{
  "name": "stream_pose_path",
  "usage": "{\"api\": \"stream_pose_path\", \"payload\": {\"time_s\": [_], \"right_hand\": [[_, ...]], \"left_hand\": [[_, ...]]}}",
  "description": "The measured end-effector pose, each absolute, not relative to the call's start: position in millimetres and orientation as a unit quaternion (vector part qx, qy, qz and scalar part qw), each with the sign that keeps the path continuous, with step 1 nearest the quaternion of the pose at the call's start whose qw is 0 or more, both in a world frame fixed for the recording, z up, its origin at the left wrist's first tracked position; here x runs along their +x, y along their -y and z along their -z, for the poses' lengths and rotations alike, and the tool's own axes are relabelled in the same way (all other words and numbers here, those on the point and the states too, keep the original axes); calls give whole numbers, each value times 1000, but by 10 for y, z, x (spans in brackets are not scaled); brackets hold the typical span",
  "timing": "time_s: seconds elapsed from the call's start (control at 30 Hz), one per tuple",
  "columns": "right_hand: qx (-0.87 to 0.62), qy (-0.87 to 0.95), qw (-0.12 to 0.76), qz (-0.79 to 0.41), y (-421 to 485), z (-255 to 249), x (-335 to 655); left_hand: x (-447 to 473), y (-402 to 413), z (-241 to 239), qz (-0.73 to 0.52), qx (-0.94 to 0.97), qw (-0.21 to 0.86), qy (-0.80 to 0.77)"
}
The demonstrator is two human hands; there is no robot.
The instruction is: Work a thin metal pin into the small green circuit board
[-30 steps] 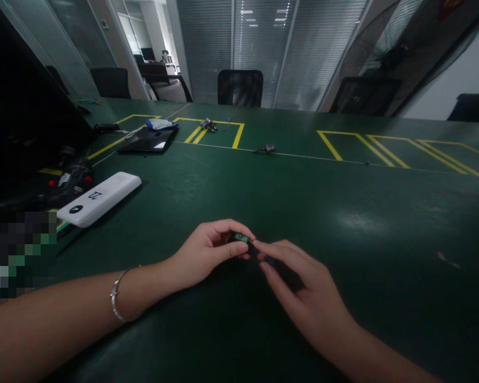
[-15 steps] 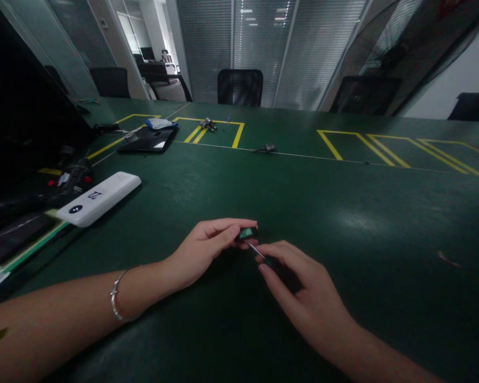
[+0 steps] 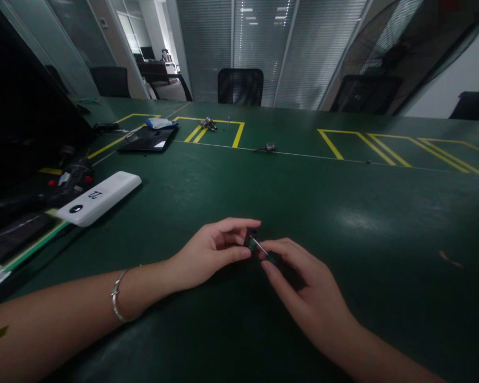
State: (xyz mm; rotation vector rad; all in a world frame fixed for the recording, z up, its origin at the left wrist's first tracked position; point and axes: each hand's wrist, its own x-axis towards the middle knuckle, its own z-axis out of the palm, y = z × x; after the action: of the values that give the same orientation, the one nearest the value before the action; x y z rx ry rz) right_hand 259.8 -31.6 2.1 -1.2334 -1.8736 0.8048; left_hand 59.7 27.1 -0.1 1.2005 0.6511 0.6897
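Note:
My left hand rests on the green table and pinches a small dark part with a green circuit board between thumb and forefinger. My right hand lies just to its right, fingers closed on a thin metal-tipped tool whose tip touches the part. A silver bracelet circles my left wrist. Most of the tool is hidden inside my right hand.
A white power bank lies at the left, beside a dark tool with red buttons. Farther back lie a black tablet, a blue-white cloth, small metal parts and a bit. Yellow tape boxes mark the table. Office chairs stand behind.
My left hand has turned the small part, so its green board shows less and faces the tool. My right hand shifted slightly toward it, tool tip staying on the part.

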Motion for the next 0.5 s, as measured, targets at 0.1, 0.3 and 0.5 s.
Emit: {"api": "stream_pose_path", "payload": {"time_s": [0.1,0.3,0.5], "right_hand": [[-482,728,379,-307,319,3,2605],[-463,734,396,-301,338,-30,2599],[-461,747,378,-294,352,-61,2616]], "left_hand": [[603,-273,3,-325,539,721,-291],[600,-293,42,-400,511,692,-316],[587,-305,34,-426,542,637,-346]]}}
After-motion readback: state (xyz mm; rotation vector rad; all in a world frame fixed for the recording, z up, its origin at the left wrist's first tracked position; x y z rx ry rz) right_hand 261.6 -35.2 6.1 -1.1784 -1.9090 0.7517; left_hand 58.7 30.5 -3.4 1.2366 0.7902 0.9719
